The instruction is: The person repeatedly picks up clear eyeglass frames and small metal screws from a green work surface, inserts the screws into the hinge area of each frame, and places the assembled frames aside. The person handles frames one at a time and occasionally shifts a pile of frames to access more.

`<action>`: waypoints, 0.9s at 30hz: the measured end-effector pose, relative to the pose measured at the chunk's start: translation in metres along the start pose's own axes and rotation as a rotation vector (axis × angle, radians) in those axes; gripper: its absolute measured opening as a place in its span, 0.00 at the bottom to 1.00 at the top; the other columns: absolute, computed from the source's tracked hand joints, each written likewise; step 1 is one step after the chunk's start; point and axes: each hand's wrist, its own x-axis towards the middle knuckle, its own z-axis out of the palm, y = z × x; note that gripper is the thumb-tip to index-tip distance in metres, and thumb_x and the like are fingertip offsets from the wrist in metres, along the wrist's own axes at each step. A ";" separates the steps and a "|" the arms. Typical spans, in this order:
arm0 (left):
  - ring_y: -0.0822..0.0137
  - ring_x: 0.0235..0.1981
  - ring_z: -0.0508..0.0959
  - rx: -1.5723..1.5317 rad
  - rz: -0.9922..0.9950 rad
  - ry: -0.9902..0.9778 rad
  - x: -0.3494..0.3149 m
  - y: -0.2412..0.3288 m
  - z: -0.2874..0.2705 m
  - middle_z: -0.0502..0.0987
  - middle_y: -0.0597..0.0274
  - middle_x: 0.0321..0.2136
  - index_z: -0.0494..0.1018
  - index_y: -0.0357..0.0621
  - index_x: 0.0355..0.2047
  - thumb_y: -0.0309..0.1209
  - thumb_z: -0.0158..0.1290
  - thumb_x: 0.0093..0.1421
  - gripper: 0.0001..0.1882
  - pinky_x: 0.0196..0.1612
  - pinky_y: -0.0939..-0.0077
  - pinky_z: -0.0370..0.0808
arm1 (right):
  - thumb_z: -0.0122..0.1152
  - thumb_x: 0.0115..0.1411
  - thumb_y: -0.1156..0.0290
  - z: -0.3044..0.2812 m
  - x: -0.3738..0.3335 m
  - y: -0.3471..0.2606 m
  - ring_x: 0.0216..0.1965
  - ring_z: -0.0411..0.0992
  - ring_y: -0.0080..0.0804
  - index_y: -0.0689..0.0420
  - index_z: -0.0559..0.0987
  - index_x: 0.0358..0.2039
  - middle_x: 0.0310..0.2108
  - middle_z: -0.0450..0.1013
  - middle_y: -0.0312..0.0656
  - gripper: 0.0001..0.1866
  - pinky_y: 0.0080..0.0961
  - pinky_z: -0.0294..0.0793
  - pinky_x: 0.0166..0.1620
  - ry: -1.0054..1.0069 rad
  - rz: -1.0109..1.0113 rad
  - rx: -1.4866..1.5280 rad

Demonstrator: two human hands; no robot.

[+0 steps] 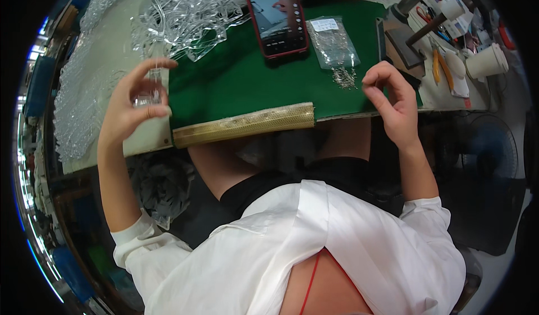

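At the left end of the green mat (224,90), my left hand (126,101) is curved with thumb and forefinger well apart. A small clear plastic piece (156,82) shows in the gap between them; the hand is slightly blurred, and the piece looks loose rather than gripped. My right hand (398,104) hovers past the mat's near right part, thumb and forefinger brought together. Whatever they pinch is too small to make out. Just left of its fingertips lies a little pile of tiny silvery metal parts (345,78), at the mouth of a clear plastic bag (334,42) holding more.
A phone (278,17) with a red case stands at the mat's far side. Clear plastic pieces (185,17) are heaped at the far left. A gold patterned strip (247,124) runs along the front edge. On the right are orange-handled pliers (442,68), a metal tool stand (405,48) and a white cup (485,62).
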 end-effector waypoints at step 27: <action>0.66 0.18 0.77 -0.389 -0.171 0.131 -0.095 0.020 0.037 0.74 0.59 0.15 0.61 0.33 0.34 0.31 0.63 0.42 0.25 0.45 0.69 0.75 | 0.61 0.53 0.76 -0.017 0.004 0.040 0.29 0.72 0.28 0.61 0.77 0.31 0.28 0.70 0.38 0.05 0.22 0.70 0.33 -0.176 -0.085 -0.490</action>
